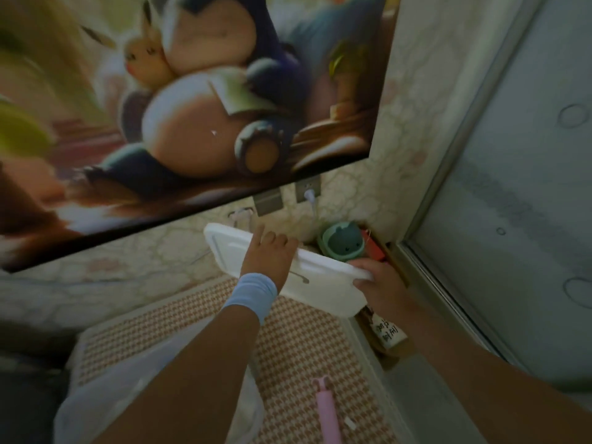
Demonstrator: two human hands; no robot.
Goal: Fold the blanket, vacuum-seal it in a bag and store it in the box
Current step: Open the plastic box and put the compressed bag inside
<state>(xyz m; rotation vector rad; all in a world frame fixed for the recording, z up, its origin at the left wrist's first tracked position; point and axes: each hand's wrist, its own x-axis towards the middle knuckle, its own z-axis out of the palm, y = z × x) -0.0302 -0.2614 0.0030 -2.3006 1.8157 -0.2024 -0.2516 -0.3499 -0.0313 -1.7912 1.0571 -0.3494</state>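
A white plastic box lid (320,285) is held tilted against the wall, above a surface with a houndstooth cover (298,350). My left hand (267,254), with a pale blue wristband, grips the lid's upper edge, fingers curled over it and index finger pointing up. My right hand (382,285) grips the lid's right end. A clear plastic bag holding pale fabric (105,402) lies at the lower left, partly behind my left forearm. A pink, stick-shaped tool (326,411) lies on the cover near the bottom edge. No box body is visible.
A large cartoon poster (192,107) hangs on the wall above. A teal toy (344,240) sits behind the lid, below a wall socket with a white plug (308,189). A cardboard box (389,342) stands beside a frosted sliding door (512,187).
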